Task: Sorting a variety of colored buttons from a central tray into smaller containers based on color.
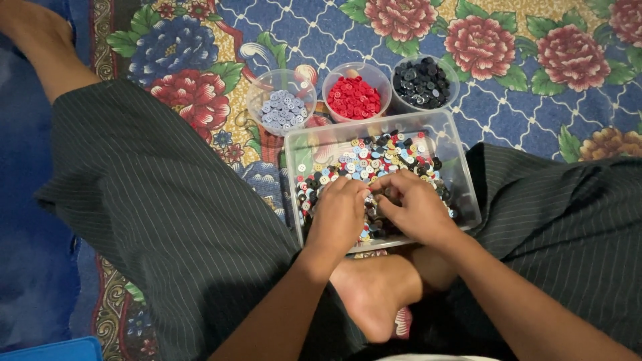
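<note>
We look down on a floral rug [535, 100] spread over the floor, blue with a white lattice and big red, pink and blue blooms; across it lie our own legs in dark pinstriped trousers [167, 214], folded so that a bare foot [374, 294] rests just in front of the body; between the knees sits a clear rectangular plastic tray [461, 167], its floor covered by a loose heap of mixed buttons [374, 157] in white, blue, black, red and yellow; behind the tray, touching or nearly touching its far wall, stand three small round clear tubs in a row; the left tub [257, 100] holds pale blue buttons, the middle tub [331, 80] holds red buttons, the right tub [451, 77] holds black buttons; both hands are down in the tray's near half, on top of the heap; the left hand [338, 217] lies palm down with its fingers curled into the buttons; the right hand [418, 207] meets it, fingers bent and pinched together at the tips over the buttons; we cannot tell which single button, if any, either hand has pinched; a blue plastic edge [53, 349] shows at the lower left corner
</note>
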